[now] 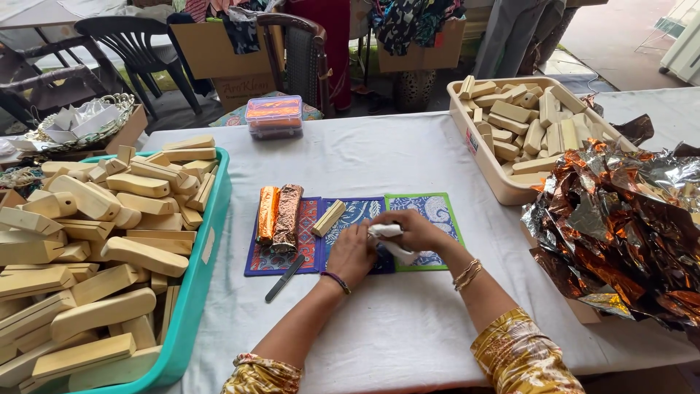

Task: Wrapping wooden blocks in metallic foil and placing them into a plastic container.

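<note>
My left hand (353, 253) and my right hand (414, 229) meet over the patterned mats (436, 211) and together grip a small white tube-like object (389, 239). Its exact kind I cannot tell. Two foil-wrapped pieces (280, 216), one orange and one copper, lie on the left mat. A bare wooden block (329, 217) rests on the blue mat beside them. A dark flat tool (285, 278) lies on the white cloth just below the mats, left of my left wrist.
A teal tray (206, 257) heaped with wooden blocks fills the left side. A beige tub (472, 138) of blocks stands at the back right, crumpled copper foil (620, 226) beside it. A clear lidded box (275, 117) sits at the far edge, chairs behind.
</note>
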